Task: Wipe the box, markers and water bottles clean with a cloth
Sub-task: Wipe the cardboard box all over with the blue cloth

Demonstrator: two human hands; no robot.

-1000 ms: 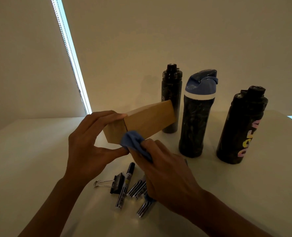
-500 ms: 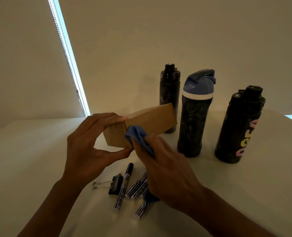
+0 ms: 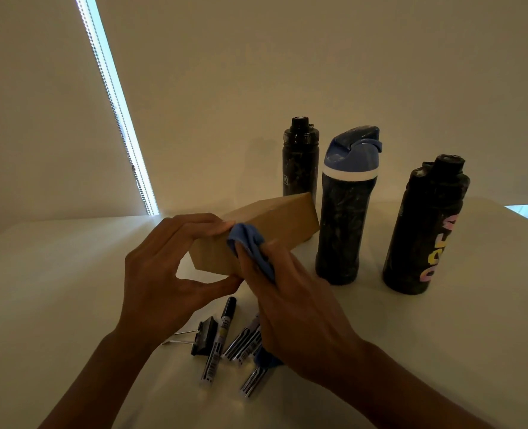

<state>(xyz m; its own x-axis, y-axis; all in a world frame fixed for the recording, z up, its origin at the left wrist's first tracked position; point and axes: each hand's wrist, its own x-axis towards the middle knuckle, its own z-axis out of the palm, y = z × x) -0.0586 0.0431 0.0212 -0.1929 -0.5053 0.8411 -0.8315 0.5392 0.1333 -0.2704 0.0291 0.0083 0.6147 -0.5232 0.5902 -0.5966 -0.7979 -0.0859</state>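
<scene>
We look from head-worn camera, forward and down, close over left hand (image 3: 157,274), right hand (image 3: 299,320) mid-frame; desk (image 3: 39,289) below, wall (image 3: 256,72) above.

A: What's hidden?
B: The right hand (image 3: 299,317) covers most of the cloth (image 3: 246,240) and the ends of the markers (image 3: 244,343) at six o'clock; the box (image 3: 281,221) hides the base of the slim bottle (image 3: 299,168).
</scene>
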